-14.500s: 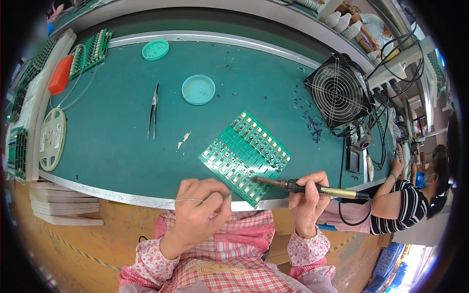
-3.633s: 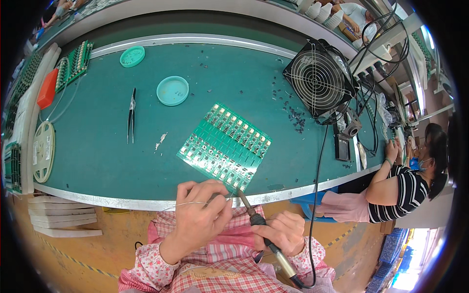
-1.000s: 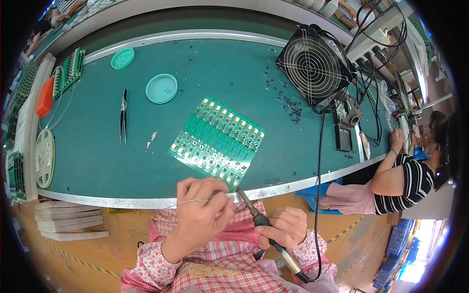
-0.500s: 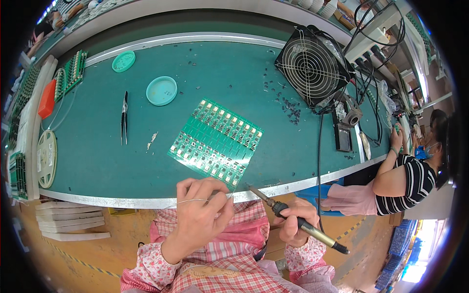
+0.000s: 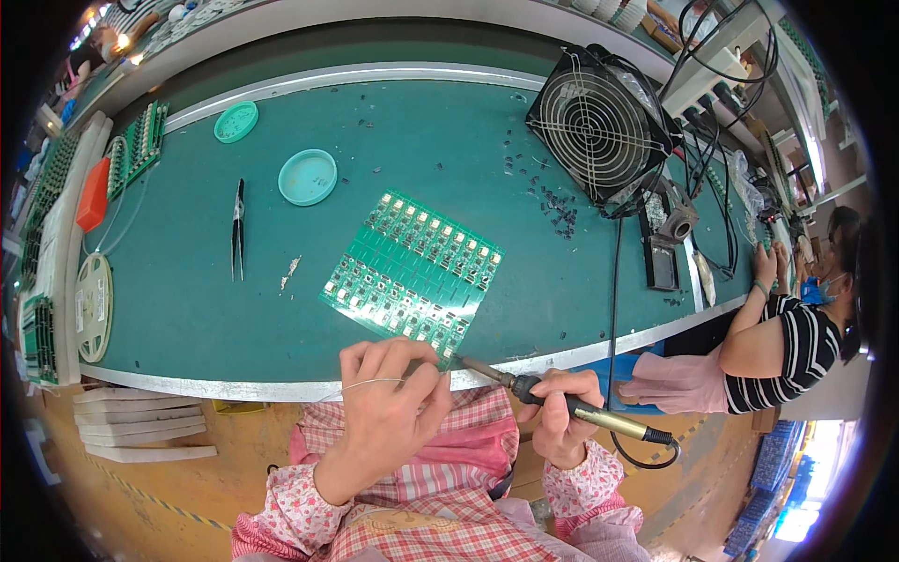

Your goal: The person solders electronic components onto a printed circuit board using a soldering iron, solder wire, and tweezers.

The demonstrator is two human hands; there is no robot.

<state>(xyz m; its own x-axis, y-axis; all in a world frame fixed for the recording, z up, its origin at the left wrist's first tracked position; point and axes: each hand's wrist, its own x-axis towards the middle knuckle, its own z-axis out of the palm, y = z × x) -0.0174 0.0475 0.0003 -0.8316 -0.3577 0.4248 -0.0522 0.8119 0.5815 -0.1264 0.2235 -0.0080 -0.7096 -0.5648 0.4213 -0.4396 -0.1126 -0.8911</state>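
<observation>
A green circuit board panel (image 5: 412, 267) with rows of small components lies on the teal mat near the table's front edge. My left hand (image 5: 391, 389) is closed on a thin solder wire (image 5: 375, 381), its fingers at the panel's near edge. In my right hand (image 5: 565, 412) is a soldering iron (image 5: 599, 421), gripped by its handle. The iron's tip points left and meets the panel's near right corner, close to my left fingertips. Whether the tip touches metal there is too small to tell.
Black tweezers (image 5: 238, 229), two round teal dishes (image 5: 308, 177) and small white parts (image 5: 291, 272) lie left of the panel. A black fan (image 5: 599, 126) stands at the back right, beside scattered black pieces and an iron stand (image 5: 660, 267). A co-worker (image 5: 782, 342) sits at right.
My right hand has brought the iron's tip left to the panel's corner, and the handle has levelled somewhat. My left hand has hardly moved.
</observation>
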